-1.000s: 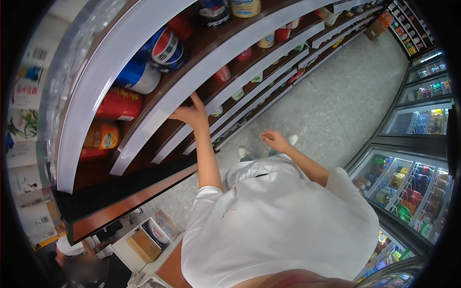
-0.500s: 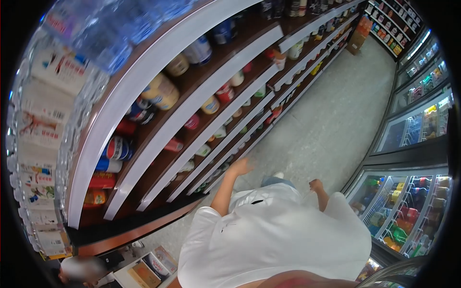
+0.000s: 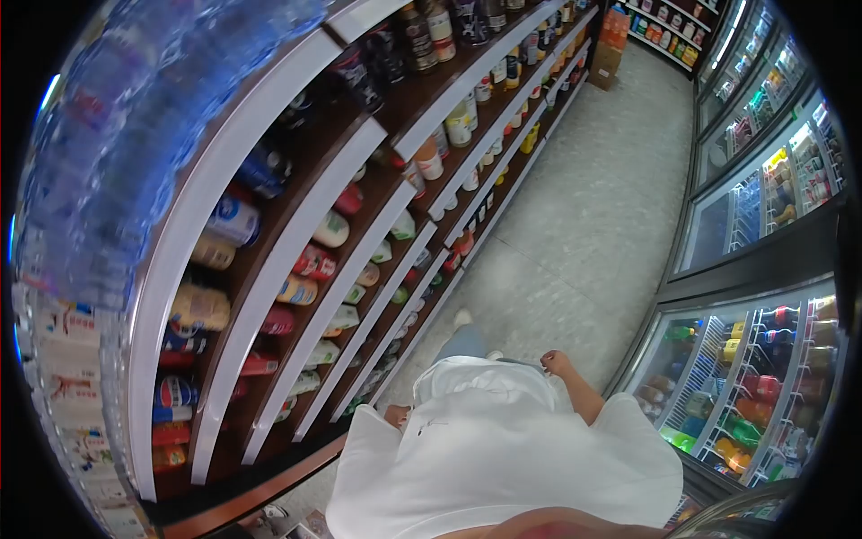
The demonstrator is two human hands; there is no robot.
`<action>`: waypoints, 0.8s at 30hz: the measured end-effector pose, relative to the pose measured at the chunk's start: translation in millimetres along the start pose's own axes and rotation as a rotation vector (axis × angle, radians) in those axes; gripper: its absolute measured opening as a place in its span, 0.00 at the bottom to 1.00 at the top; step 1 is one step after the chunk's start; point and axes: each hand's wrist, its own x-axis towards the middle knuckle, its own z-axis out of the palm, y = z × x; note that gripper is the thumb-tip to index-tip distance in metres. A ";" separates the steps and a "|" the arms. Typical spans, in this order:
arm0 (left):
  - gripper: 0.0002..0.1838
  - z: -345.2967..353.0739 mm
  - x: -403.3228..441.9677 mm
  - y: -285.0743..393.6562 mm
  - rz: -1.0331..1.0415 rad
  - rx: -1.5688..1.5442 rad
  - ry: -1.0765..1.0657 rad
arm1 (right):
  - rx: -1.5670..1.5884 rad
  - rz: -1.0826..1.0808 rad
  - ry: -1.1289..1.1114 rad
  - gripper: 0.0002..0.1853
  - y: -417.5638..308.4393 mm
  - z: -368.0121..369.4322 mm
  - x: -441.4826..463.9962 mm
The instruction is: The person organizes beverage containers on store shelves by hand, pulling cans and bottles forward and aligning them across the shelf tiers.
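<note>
My right hand (image 3: 557, 363) hangs ahead of my body over the aisle floor, its fingers loosely curled inward. I make out nothing in it, and it touches no goods. My left hand (image 3: 396, 415) is low at my left side, close to the shelves and partly covered by my white shirt (image 3: 503, 440). Its fingers are too small and hidden to read. Left of me, the long shelf unit (image 3: 260, 296) holds a Pepsi can (image 3: 175, 392), a pale yellow container (image 3: 201, 307) and many other packaged goods.
Glass-door coolers (image 3: 745, 386) with coloured bottles line the right side. The grey floor (image 3: 557, 225) runs between them and the shelves to a cardboard box (image 3: 605, 66) and an end shelf (image 3: 660, 36). Bottled water packs (image 3: 171, 135) are stacked at upper left.
The view has shifted along the aisle. My left hand has swung back from in front of me to my side. My right hand remains forward. The person at lower left is out of sight.
</note>
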 end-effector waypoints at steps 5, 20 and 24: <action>0.33 -40.1 74.0 62.4 -0.013 -0.017 -0.009 | 0.067 -0.050 0.051 0.18 -11.5 -53.4 39.8; 0.31 -273.2 319.4 520.7 0.491 -0.278 0.173 | -0.027 0.031 0.376 0.15 -24.3 -316.7 153.9; 0.31 -326.4 330.7 604.0 0.564 -0.241 0.005 | 0.304 0.169 0.473 0.13 -9.4 -348.5 156.1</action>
